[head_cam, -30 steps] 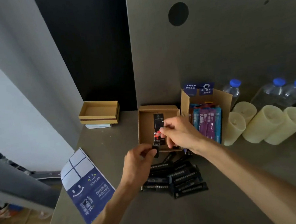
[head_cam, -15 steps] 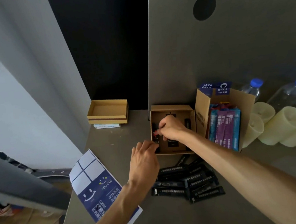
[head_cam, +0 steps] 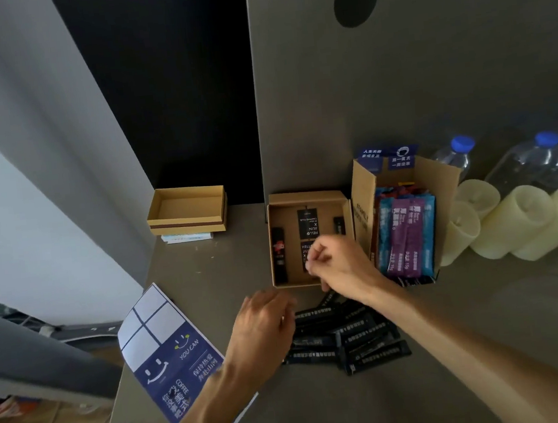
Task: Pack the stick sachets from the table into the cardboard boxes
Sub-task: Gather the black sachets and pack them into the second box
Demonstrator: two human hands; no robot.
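Note:
An open cardboard box (head_cam: 345, 204) stands mid-table. Inside, a black stick sachet with a red mark (head_cam: 279, 256) lies along the left wall, black cards (head_cam: 307, 222) sit in the middle, and another black sachet (head_cam: 338, 225) is at the right. My right hand (head_cam: 340, 263) hovers over the box's front right corner, fingers curled, with nothing visible in them. My left hand (head_cam: 265, 326), blurred, reaches palm-down onto the left end of the pile of black sachets (head_cam: 352, 336) lying in front of the box.
A taller carton (head_cam: 361, 209) with blue and purple sachets stands right of the box. Cream candles (head_cam: 519, 220) and water bottles (head_cam: 541, 163) are at the far right. An empty box stack (head_cam: 187, 217) sits back left. A blue leaflet (head_cam: 168, 354) overhangs the table's left edge.
The red-marked sachet that both hands held upright now lies in the box at its left wall. My right hand has let it go and pulled back; my left hand has dropped onto the pile.

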